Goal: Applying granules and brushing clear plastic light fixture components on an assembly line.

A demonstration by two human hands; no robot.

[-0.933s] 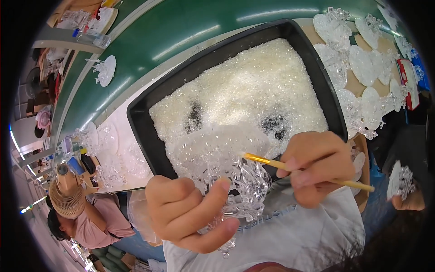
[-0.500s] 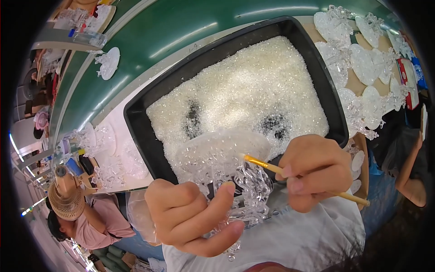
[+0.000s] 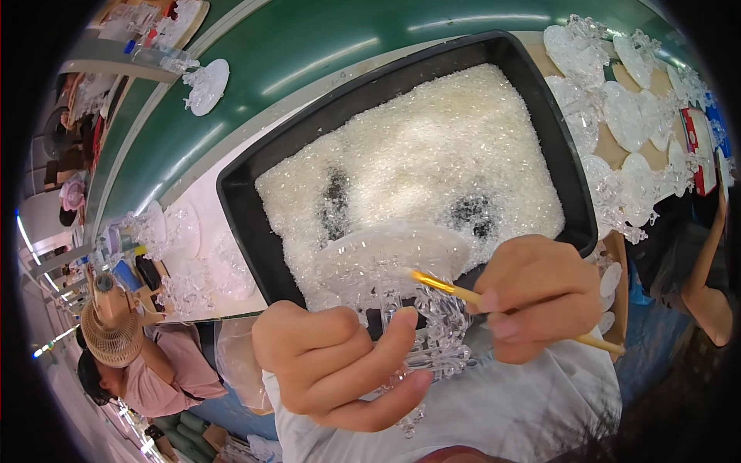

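My left hand (image 3: 340, 366) is closed around the beaded lower part of a clear plastic ornament (image 3: 401, 245), whose pale round, crystal-flecked disc tilts over the near edge of the tray. Some of the ornament's clear parts are hidden behind my fingers. A slim paintbrush (image 3: 440, 284) with a gold ferrule and wooden handle is pinched in my right hand (image 3: 540, 297). Its bristle tip is at the disc's lower part. Beneath lies a black tray (image 3: 248, 224) holding a thick layer of clear glittering granules (image 3: 417, 147).
Beyond the tray runs a green belt (image 3: 309, 77) carrying a clear round ornament (image 3: 207, 87). Several similar ornaments (image 3: 629, 116) fill the board at right; more ornaments (image 3: 185, 231) stand at left. Another person (image 3: 174, 366) sits by a fan (image 3: 112, 332); someone's arm (image 3: 706, 285) shows at far right.
The ornament in my left hand has turned slightly and shifted right. The brush tip has moved a little left and down across it. On the belt, the round ornament has travelled up and right.
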